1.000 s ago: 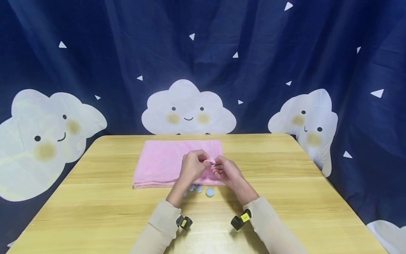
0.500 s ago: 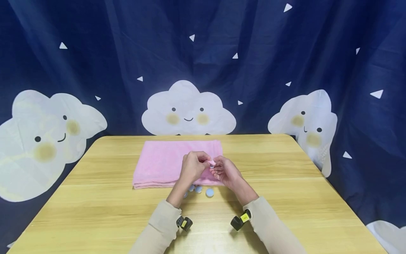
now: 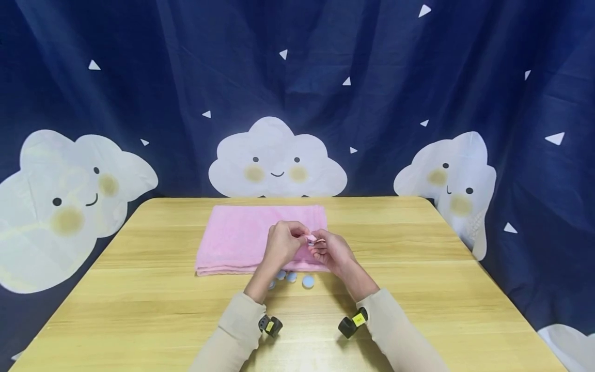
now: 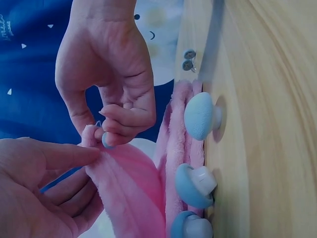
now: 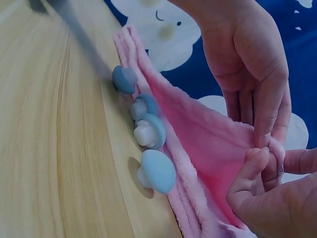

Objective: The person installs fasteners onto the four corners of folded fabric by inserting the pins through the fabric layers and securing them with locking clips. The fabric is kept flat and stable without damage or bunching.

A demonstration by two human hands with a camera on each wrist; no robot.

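Note:
A folded pink blanket lies on the table, its near right corner raised between both hands. My left hand pinches the raised edge between thumb and fingers. Against the same corner, my right hand holds a small fastener whose pale blue cap peeks out under the curled fingers; the rest of it is mostly hidden. Several mushroom-shaped fasteners with ribbed blue caps and white stems, such as this one, lie along the near fold of the blanket.
The light wooden table extends around the blanket on all sides. Behind it hangs a dark blue curtain with smiling clouds. Two small round grey pieces sit beyond the fasteners in the left wrist view. A black camera is strapped to each wrist.
Both hands stay in nearly the same place. The fingers have shifted slightly at the raised corner, and the right fingertips have changed their hold there. The loose fasteners have not moved.

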